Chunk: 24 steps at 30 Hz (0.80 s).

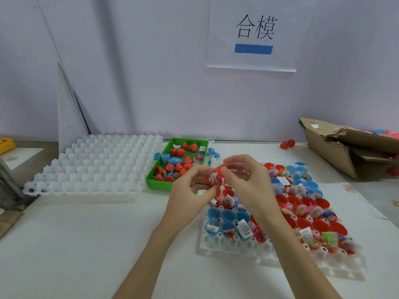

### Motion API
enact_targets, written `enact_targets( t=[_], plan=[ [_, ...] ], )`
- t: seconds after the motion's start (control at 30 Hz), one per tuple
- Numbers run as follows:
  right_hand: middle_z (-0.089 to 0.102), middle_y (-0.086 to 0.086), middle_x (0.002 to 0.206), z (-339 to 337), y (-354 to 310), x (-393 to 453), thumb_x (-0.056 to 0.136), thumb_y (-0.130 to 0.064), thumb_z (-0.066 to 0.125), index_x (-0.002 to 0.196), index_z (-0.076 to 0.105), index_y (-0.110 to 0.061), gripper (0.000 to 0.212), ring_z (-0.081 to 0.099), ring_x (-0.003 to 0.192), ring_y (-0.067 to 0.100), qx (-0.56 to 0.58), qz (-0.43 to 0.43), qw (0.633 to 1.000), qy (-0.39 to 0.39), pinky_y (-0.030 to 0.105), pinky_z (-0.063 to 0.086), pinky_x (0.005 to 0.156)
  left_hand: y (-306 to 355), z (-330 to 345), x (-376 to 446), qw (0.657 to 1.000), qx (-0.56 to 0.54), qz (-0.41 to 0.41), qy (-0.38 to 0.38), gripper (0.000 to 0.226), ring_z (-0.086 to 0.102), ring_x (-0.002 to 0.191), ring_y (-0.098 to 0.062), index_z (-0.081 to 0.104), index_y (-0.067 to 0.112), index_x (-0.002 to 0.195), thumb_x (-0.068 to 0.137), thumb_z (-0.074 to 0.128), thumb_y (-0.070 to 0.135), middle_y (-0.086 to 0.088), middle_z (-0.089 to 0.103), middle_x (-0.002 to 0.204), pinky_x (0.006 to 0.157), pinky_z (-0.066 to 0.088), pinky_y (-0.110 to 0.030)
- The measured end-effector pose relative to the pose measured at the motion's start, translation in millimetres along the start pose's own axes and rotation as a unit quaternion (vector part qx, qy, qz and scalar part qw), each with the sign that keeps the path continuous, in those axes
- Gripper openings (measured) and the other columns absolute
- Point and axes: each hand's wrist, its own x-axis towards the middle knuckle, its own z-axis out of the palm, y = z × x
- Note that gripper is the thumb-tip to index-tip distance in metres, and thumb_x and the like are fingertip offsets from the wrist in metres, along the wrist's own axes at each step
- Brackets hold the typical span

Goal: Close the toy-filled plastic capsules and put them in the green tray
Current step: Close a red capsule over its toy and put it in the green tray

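While both hands met above the white table [86, 244], a red capsule [218, 172] sat between them, held clear of the surface. Left hand [190, 190]: fingers curled, thumb and fingertips pinching the capsule's left and lower side. Right hand [248, 180]: fingers arched over the top, thumb and forefinger pinching its right edge, where a small paper slip and coloured toy bits stuck out. Whether the two halves were fully joined could not be judged; fingers hid the seam.

Capsule position: just right of the green tray [153, 180], above the far-left corner of the white holder tray [226, 244] that carried open red and blue capsule halves filled with toys and slips. Green tray held several red and blue capsules. An empty-celled white tray [90, 165] lay left of it. Torn cardboard box [336, 152] at far right; one red capsule [287, 144] lay loose near the wall.
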Motion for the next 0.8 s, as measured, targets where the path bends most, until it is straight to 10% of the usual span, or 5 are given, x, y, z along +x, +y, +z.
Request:
enact_targets(
  t=[0.5, 0.8],
  plan=[
    [0.076, -0.015, 0.094, 13.6, 6.2, -8.5, 0.092, -0.025, 0.074, 0.107, 0.072, -0.027, 0.015, 0.073, 0.088, 0.0, 0.074, 0.015, 0.997, 0.03, 0.016, 0.058, 0.072, 5.6, 4.1, -0.3, 0.991, 0.093, 0.073, 0.061, 0.03, 0.068, 0.106, -0.002, 0.074, 0.011, 0.125, 0.097, 0.07, 0.004, 0.003, 0.074, 0.116, 0.089, 0.054, -0.014],
    [0.075, -0.021, 0.088, 18.0, 4.4, -11.2, 0.092, -0.025, 0.075, 0.098, 0.071, -0.034, 0.012, 0.073, 0.087, 0.001, 0.098, 0.027, 0.995, 0.013, 0.019, 0.06, 0.071, 2.0, 10.5, -1.9, 0.989, 0.067, 0.06, 0.116, 0.018, 0.072, 0.098, -0.015, 0.079, 0.01, 0.111, 0.1, 0.066, 0.006, 0.002, 0.077, 0.101, 0.087, 0.062, -0.033]
  ],
)
